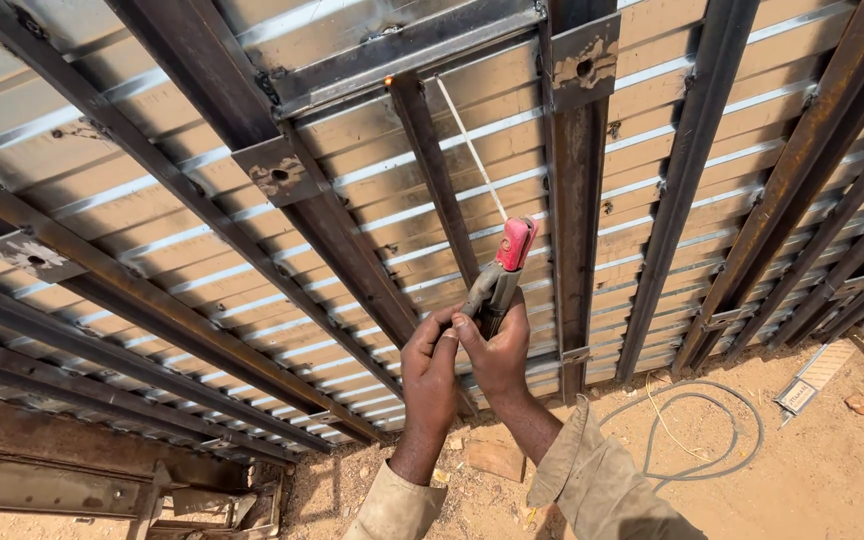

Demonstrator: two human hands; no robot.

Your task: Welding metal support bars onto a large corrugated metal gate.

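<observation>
Both my hands grip a welding electrode holder (501, 275) with red jaws. My right hand (501, 355) wraps its handle. My left hand (430, 372) closes around the lower end beside it. A thin white welding rod (472, 152) runs up from the jaws to the top of a short dark steel bar (432, 170), where a small orange glow (389, 80) shows under a steel cross channel (402, 50). The bar stands against a gate of horizontal metal slats (372, 200) and dark upright posts (577, 200).
Square steel plates with holes (279, 172) (586, 62) sit on the posts. A grey cable (707, 440) loops on the sandy ground at the right, near a thin yellow wire (664, 425). A brick piece (497, 455) lies below my hands. Metal scrap (222, 505) lies at the lower left.
</observation>
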